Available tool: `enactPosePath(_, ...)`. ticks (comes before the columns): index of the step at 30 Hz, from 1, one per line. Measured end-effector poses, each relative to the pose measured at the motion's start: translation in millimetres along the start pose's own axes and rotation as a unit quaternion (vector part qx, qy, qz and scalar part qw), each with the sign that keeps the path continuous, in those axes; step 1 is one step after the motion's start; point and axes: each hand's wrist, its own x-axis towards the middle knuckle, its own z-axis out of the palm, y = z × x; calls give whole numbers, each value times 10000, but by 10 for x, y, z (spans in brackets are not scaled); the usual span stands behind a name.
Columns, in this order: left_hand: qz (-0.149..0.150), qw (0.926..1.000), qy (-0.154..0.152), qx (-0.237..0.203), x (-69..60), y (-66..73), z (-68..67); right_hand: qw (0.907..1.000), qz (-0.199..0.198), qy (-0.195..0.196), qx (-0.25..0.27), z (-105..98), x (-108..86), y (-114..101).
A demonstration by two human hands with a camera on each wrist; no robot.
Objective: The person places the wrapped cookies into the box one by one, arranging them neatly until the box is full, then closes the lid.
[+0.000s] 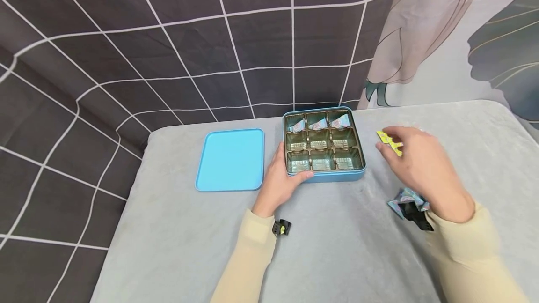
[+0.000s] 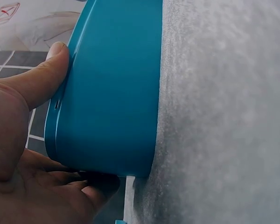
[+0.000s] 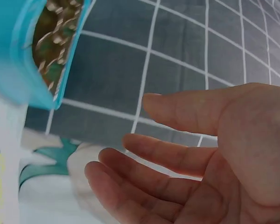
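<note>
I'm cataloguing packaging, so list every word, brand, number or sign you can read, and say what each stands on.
Readable text: none.
Blue wrappers in the tin: printed, too small to read.
Loose blue wrappers: printed, too small to read.
Yellow wrappers: any print too small to read.
Red mark, left wrist view: too blurred to read.

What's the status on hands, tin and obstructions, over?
Left hand grips blue tin; right hand near yellow packets, holding nothing. Three blue packets in tin's back row. Blue lid beside tin, seemingly not obstructing.
</note>
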Motion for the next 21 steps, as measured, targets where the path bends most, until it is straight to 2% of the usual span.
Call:
enactPosePath(4,-13,10000,-7,8,9,-9,9,9999,123,-8,-25,-27,-102,144)
enactPosePath(10,-20,10000,-5,4,9,-25,13,9999,73,32,-67,-74,-204,258)
enactPosePath(16,54,10000,12,31,-1,-23,19,9992,294,-190,-194,-142,-290,379)
enactPosePath(21,21,10000,29,2,4,-25,18,9984,296,-333,-353,-176,-395,525)
